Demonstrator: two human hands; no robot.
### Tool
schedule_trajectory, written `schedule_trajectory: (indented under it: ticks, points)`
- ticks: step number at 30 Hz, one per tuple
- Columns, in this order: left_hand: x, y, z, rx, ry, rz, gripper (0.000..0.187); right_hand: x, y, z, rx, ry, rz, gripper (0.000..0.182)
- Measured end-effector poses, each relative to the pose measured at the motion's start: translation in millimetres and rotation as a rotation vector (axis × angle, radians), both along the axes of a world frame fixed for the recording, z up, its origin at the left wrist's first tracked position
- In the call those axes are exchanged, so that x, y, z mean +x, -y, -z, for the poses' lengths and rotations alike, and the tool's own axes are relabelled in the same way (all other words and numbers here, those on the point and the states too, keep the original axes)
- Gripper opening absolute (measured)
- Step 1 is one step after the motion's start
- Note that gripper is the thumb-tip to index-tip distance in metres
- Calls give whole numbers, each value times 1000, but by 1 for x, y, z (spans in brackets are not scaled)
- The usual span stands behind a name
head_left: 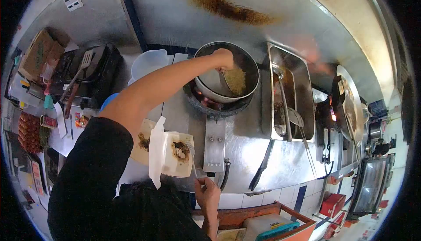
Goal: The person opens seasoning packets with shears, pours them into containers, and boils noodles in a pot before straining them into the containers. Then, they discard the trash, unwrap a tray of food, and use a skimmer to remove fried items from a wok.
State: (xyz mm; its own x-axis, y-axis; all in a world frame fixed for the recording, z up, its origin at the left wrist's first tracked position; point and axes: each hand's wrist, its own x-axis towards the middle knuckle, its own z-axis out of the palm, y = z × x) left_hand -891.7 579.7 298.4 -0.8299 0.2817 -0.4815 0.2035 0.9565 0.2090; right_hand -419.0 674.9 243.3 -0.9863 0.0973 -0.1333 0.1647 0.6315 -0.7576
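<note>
At upper centre, yellowish food [237, 81] lies in the pot [250, 67] just below-right of the nearer left hand [224, 59], whose hold I cannot tell, while the right hand [208, 193] pinches an upward-slanting spoon [193, 156].

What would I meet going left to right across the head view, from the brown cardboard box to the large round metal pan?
Brown cardboard box → slotted metal spatula → translucent plastic tub → deep round metal pot → rectangular steel pan → large round metal pan.
</note>
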Motion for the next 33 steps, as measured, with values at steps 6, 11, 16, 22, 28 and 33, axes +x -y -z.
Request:
schedule_trajectory:
  ticks: [6, 11, 16, 22, 28, 33]
  points:
    - [0, 12, 5, 111, 212, -233, 22, 4, -5, -9, -48, 25, 40, 16]
    - [3, 31, -12, 230, 251, -280, 33, 1, -12, -16, -58, 88, 56, 16]
    - [-37, 19, 5, -438, 125, 200, 24, -1, -12, -14, -92, 34, 35, 15]
    - [4, 8, -26, -190, -64, 95, 18, -4, -15, -14, -66, 4, -4, 14]
    - [23, 8, -6, 72, -147, -22, 11, 2, -26, -25, -116, 34, 64, 16]
    - [27, 24, -8, 255, -209, 100, 30, 0, -32, -35, -71, 94, 111, 19]
